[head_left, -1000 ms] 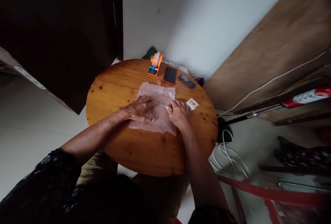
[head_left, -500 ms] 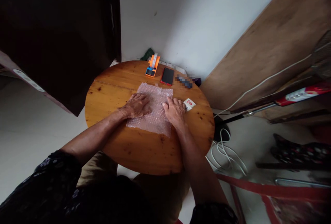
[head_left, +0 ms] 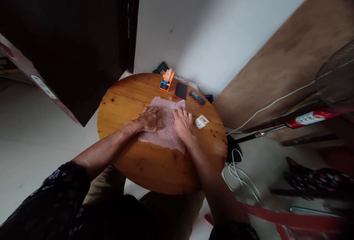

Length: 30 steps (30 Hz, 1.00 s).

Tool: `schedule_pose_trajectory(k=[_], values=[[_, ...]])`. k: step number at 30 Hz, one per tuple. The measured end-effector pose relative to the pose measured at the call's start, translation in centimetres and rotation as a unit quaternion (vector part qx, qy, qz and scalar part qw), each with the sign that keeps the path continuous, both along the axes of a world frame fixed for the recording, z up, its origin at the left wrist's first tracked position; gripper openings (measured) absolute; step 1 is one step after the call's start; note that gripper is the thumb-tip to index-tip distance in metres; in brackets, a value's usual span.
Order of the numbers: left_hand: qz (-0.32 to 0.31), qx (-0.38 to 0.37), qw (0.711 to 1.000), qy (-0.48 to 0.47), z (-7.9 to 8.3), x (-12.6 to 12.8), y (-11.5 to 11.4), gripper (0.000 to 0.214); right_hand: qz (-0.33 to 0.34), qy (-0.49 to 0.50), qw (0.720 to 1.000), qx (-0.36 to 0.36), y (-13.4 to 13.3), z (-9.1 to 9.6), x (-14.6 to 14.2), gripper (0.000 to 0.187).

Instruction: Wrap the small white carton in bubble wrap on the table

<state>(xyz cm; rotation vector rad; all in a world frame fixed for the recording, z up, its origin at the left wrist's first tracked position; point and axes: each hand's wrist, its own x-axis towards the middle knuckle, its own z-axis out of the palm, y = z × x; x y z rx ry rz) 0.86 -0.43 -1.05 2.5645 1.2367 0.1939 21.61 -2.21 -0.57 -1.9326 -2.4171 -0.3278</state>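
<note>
A sheet of bubble wrap [head_left: 165, 134] lies flat on a round wooden table [head_left: 143, 162]. My left hand [head_left: 151, 119] rests palm down on its left part, fingers stretched out. My right hand [head_left: 181, 122] lies flat on its right part, fingers spread toward the far edge. Both hands press on the sheet and hold nothing. A small white and red card box [head_left: 201, 121] sits just right of my right hand.
At the table's far edge stand an orange tape dispenser [head_left: 166, 79], a red-edged phone [head_left: 181, 91] and a small dark object [head_left: 197, 97]. A dark door is at the left, a leaning wooden board [head_left: 279, 66] at the right, white cable [head_left: 240, 175] on the floor.
Both hands have slid a little farther up the bubble wrap and closer together. The camera view has shifted, so the table appears smaller and farther away.
</note>
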Motion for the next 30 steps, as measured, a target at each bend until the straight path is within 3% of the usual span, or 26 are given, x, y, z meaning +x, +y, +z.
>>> schedule_pose_trajectory(k=[5, 14, 18, 21, 25, 30], values=[[-0.001, 0.007, 1.0, 0.007, 0.0, 0.0, 0.1, 0.068, -0.044, 0.063, 0.997, -0.029, 1.0, -1.5, 1.4, 0.052], [0.021, 0.028, 0.998, -0.046, 0.1, 0.0, -0.3, 0.072, -0.1, 0.071, 0.992, -0.035, 0.9, -1.2, 1.3, 0.056], [0.009, 0.051, 0.996, -0.079, 0.2, 0.1, -0.6, 0.069, -0.098, 0.072, 0.992, -0.043, 0.9, -1.4, 1.5, 0.056], [-0.019, 0.027, 0.999, -0.038, -0.2, 0.3, -0.7, 0.071, -0.093, 0.086, 0.991, -0.033, 0.8, -1.5, 1.8, 0.056], [-0.009, 0.033, 0.999, -0.001, -0.7, 0.4, -0.6, 0.078, -0.085, 0.098, 0.991, -0.02, 0.8, -1.6, 2.1, 0.055], [-0.011, 0.031, 0.999, -0.003, -0.3, 0.0, -0.4, 0.069, -0.077, 0.102, 0.992, -0.015, 0.9, -1.8, 2.6, 0.054]])
